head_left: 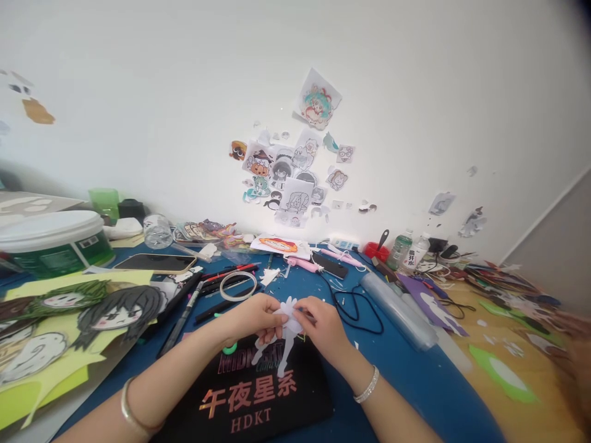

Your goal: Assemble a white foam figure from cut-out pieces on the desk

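Note:
A white paper cutout (289,344) with a scalloped top and leg-like strips hangs between my two hands, above a black mat (249,424) with printed lettering. My left hand (261,317) pinches its upper left part between thumb and fingers. On the other side, the fingertips of my right hand (322,321) are closed on the cutout's right edge. Part of the paper is hidden behind the fingers. A green loop-shaped piece (229,347) shows beside my left forearm; the arm covers the rest of it.
Pens (184,317), a pale ring (238,286) and a phone (157,263) lie left on the blue tabletop (443,394). Coloured paper drawings (122,311) cover the left edge. Rolled clear film (399,311), a black cable (357,329) and pink-handled tools (302,264) lie to the right.

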`<state>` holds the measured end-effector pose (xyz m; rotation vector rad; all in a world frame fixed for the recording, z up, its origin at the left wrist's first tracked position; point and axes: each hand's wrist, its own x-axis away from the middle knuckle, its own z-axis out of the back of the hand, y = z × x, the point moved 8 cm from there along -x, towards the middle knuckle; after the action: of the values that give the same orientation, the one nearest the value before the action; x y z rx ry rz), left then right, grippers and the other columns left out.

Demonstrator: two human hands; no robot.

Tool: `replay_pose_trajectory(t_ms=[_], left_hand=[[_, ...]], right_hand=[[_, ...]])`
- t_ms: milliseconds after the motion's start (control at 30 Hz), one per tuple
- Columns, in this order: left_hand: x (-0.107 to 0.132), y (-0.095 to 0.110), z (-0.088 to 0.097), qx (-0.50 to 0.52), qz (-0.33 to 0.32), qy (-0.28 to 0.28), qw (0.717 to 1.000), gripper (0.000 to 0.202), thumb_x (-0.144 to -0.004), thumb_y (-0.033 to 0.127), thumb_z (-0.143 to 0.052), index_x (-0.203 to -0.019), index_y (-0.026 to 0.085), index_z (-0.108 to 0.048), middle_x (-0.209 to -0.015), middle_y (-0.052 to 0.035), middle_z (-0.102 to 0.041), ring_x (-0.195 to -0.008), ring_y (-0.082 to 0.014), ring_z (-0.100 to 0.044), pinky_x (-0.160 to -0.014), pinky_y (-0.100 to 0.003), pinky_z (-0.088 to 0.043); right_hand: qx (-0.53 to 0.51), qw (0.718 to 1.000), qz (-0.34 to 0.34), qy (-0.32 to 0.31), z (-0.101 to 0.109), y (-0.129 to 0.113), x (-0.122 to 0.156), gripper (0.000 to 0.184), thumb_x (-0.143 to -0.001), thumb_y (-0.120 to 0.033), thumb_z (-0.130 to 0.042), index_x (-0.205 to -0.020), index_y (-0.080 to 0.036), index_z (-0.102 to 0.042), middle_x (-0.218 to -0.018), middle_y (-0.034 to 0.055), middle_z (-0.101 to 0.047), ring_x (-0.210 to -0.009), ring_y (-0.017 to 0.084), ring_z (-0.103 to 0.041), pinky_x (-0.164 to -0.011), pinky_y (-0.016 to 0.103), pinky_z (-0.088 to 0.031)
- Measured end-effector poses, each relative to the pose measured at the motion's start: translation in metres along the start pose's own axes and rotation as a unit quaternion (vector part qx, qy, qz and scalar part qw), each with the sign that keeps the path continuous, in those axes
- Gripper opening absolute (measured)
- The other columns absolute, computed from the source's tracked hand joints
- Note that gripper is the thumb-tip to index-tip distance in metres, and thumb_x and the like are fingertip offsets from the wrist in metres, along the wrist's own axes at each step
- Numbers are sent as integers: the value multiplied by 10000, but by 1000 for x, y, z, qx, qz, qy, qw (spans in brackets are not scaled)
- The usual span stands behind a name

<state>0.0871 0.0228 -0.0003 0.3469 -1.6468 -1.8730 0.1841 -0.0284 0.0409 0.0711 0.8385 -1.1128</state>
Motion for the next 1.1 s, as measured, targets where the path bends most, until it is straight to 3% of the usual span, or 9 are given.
replay_pose_trajectory(t_ms=[300, 667, 933, 1100], left_hand=[[4, 7, -1, -13, 5, 2, 1000, 369, -639, 499, -608, -566, 141, -548, -401, 38, -501, -376, -82, -436, -400, -204, -338], [-1, 0, 1, -9, 1, 9, 1000, 372, -667, 495, -591, -575, 137, -551, -424, 30, -516, -382, -80, -446, -396, -199, -336], [0, -1, 1, -12, 4, 10, 1000, 370, -663, 494, -594, -573, 138, -550, -422, 29, -515, -379, -78, -441, -394, -198, -339], [1, 0, 1, -13, 6, 9, 1000, 372, -666, 502, -587, -580, 141, -557, -431, 29, -515, -383, -76, -433, -399, -201, -340]], right_hand=[[15, 1000, 4, 10, 0, -2, -1, 162, -843, -253, -465, -791, -179, -600, -680, 16, -583, -617, 127, -523, -568, 218, -356], [9, 1000, 0, 12, 2, -4, 0, 171, -843, -257, -459, -798, -184, -607, -679, 15, -588, -612, 124, -525, -566, 216, -365], [-37, 998, -50, 15, 1, 4, 0, 129, -799, -227, -503, -808, -181, -624, -674, 9, -588, -597, 119, -521, -550, 207, -381], [-105, 992, -69, 15, 0, 7, 1, 169, -821, -219, -470, -849, -188, -633, -797, 31, -632, -677, 130, -562, -609, 219, -434]])
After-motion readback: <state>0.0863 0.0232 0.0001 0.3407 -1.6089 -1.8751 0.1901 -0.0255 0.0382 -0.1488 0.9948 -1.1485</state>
